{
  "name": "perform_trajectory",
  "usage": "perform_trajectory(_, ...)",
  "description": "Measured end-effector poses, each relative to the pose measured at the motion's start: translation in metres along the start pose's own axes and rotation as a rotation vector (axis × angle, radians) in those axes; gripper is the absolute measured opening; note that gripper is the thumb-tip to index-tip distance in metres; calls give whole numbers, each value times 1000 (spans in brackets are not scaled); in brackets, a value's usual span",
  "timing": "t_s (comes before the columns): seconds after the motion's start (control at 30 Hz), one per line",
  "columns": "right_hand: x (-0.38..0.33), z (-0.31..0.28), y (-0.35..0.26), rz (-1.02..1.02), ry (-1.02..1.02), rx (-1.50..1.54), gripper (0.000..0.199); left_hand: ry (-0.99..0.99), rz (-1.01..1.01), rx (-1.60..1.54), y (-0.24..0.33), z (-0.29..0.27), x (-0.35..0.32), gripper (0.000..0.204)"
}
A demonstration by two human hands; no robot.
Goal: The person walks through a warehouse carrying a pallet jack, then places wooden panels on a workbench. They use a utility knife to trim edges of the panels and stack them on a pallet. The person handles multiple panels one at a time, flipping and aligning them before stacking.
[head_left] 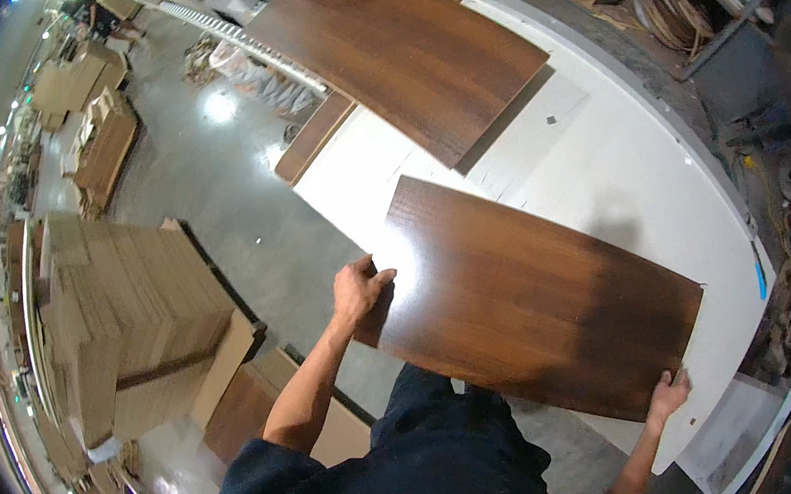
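The right hand [669, 397] is gripping the near right corner of a dark wood panel [530, 295]. The left hand [359, 289] is clasping the panel's left edge. The panel is lying on the white worktop [634, 178], overhanging its near edge. A second panel [401, 54] is lying farther back.

The white worktable [623, 170] lies bare between the near dark wood panel [530, 299] and the far wood panel [401, 49] — room to pass; left, grey floor [200, 182] is open, hemmed by stacked cardboard [128, 319]
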State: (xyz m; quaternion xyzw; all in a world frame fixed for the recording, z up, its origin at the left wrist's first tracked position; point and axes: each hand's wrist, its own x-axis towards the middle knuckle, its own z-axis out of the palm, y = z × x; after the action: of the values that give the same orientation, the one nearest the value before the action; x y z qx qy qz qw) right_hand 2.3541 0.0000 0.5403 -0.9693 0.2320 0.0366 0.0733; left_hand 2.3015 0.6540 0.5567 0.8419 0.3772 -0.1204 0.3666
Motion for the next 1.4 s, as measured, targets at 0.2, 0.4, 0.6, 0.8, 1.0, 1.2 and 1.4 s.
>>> perform_trajectory(0.2,-34,-18,-350,-307,-353,768,52,336,172,-183,-31,-17,51,47)
perform_trajectory(0.4,-12,70,-562,33,-1045,1594,62,200,267,-606,58,-42,135,60)
perform_trajectory(0.6,-60,60,-546,90,-925,1467,30,126,-29,-1263,53,-88,225,52)
perform_trajectory(0.8,-107,20,-389,185,-865,1498,40,-331,114,-1912,4,-81,236,15)
perform_trajectory(1.0,-107,18,-237,573,-425,1539,42,-273,-147,-1632,85,-1,77,21)
perform_trajectory(1.2,-94,-15,-130,381,-205,1220,48,-266,-334,-1567,33,55,-46,21)
perform_trajectory(1.4,-63,10,-43,118,-110,665,50,-594,-444,-1029,42,80,-115,19)
